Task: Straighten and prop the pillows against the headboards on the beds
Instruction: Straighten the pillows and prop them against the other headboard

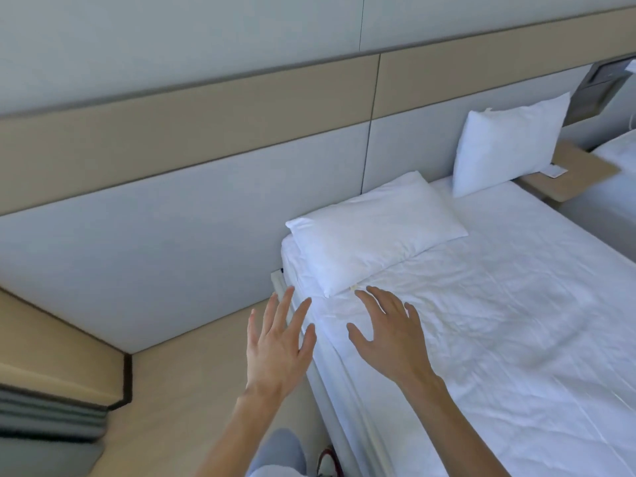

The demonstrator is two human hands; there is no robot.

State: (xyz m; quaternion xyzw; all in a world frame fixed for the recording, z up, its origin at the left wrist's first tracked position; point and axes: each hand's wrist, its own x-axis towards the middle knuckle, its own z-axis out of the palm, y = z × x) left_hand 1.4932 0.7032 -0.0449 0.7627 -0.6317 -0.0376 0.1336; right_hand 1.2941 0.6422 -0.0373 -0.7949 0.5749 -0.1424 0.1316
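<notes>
Reaching with fingers spread, left hand (278, 342) and right hand (389, 333) near the flat pillow (375, 228); contact unclear.

- I have one view only, from the camera on my head, wide-angle, so nothing is shared.
- It looks forward and down, tilted, from beside the bed's (516, 339) near left corner.
- The headboard (172, 208) runs far across; my hands are close below.
</notes>
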